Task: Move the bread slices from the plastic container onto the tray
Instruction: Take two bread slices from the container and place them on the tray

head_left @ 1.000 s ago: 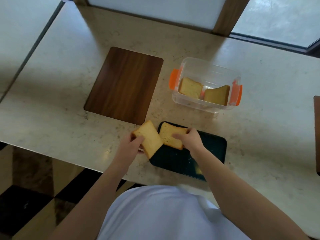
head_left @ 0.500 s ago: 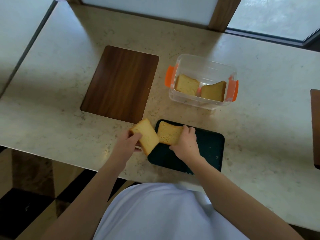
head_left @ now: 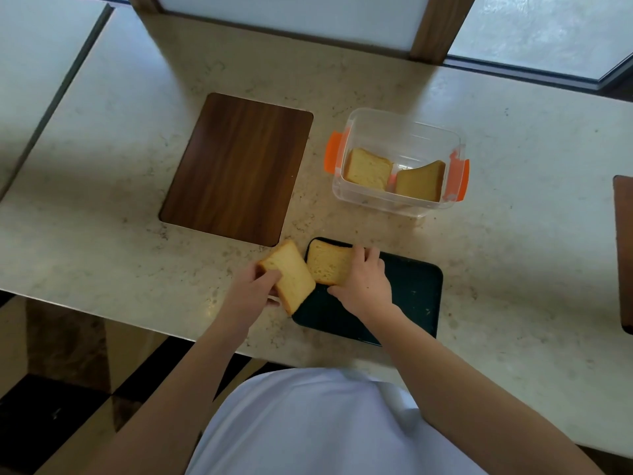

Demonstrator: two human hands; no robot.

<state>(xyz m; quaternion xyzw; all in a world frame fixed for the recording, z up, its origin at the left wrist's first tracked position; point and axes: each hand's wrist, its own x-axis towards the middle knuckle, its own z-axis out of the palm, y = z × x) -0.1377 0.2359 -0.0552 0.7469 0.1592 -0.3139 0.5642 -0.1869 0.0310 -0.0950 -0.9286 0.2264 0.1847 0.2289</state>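
Note:
A dark tray (head_left: 414, 293) lies near the table's front edge. My right hand (head_left: 364, 284) grips a bread slice (head_left: 327, 265) lying on the tray's far left corner. My left hand (head_left: 253, 293) holds a second slice (head_left: 291, 274), tilted, over the tray's left edge and the table. Behind the tray stands a clear plastic container (head_left: 404, 132) with orange clips. Two more slices are inside it, one on the left (head_left: 368, 168) and one leaning on the right (head_left: 419, 181).
A brown wooden board (head_left: 236, 168) lies flat to the left of the container. Another dark board edge (head_left: 623, 252) shows at the far right. The marble table (head_left: 531, 252) ends just in front of the tray, where my white shirt is.
My right hand has slid further over the slice on the tray. The left hand and its slice have barely moved. The camera has shifted a little.

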